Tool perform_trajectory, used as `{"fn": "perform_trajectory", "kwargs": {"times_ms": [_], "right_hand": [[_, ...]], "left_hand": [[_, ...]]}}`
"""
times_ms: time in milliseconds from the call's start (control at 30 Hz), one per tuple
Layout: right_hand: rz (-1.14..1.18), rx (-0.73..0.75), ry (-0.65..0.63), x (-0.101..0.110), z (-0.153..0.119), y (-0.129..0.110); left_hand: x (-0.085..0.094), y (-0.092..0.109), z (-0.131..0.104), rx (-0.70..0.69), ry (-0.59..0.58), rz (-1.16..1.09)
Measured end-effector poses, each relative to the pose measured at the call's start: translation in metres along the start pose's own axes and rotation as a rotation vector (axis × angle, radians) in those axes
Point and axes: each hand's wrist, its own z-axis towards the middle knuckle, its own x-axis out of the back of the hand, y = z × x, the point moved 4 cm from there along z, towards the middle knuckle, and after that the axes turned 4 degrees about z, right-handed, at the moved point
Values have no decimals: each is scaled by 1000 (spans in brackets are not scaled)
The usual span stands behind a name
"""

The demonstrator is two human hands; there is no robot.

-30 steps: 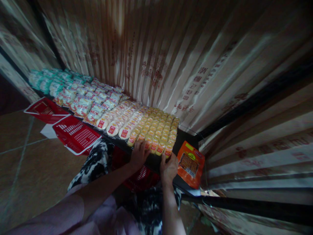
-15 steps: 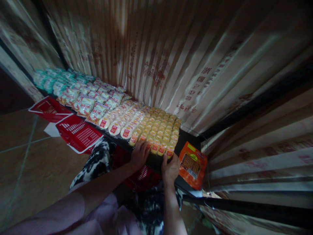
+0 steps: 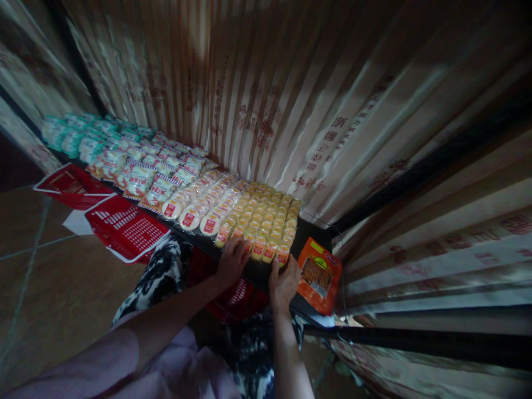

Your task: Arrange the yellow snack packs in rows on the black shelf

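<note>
Rows of small yellow cakes in clear wrappers (image 3: 266, 221) with red-and-white labels stand on a black shelf (image 3: 307, 233). My left hand (image 3: 231, 261) rests its outstretched fingers against the front of these rows. At the front right corner, my right hand (image 3: 286, 281) has its thumb and fingers around the end yellow cake of the outermost row. Left of the yellow rows lie round white wrapped cakes (image 3: 210, 223) in long rows. An orange food packet (image 3: 319, 276) lies flat just right of my right hand.
Striped snack bags (image 3: 139, 177) and green-and-white packets (image 3: 89, 147) fill the shelf's left part. Red plastic baskets (image 3: 128, 227) are below its front edge. A pleated, printed curtain (image 3: 266, 122) hangs close behind, with a black pole (image 3: 407, 166) at right.
The view has shifted slightly, so everything sits a little further left. Both hands keep their places at the front of the yellow cakes.
</note>
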Motion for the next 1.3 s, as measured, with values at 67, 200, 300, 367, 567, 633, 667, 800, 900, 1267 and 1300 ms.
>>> {"fn": "perform_trajectory", "kwargs": {"times_ms": [67, 200, 300, 367, 567, 633, 667, 800, 900, 1267, 1300], "right_hand": [[-4, -2, 12, 1, 0, 0], [-10, -10, 4, 2, 0, -1], [-20, -3, 5, 2, 1, -2], [-27, 7, 14, 2, 2, -2], [-61, 11, 22, 4, 4, -2], [-81, 14, 33, 5, 4, -4], [-90, 19, 43, 5, 4, -4], [-109, 43, 88, 6, 1, -7], [-111, 59, 126, 6, -2, -6], [-71, 35, 74, 4, -2, -1], [-65, 27, 66, 4, -2, -1]], "left_hand": [[0, 0, 0, -8, 11, -6], [2, 0, 0, -41, 50, -16], [4, 1, 0, -48, 64, -4], [6, 0, 0, -44, 78, 15], [19, -9, -5, 37, 147, 119], [25, -14, -7, 75, 155, 153], [27, -16, -8, 87, 154, 167], [30, -19, -12, 97, 106, 202], [30, -18, -15, 80, 55, 209], [21, -16, -7, -11, -16, 191], [20, -17, -6, -15, -22, 202]]}}
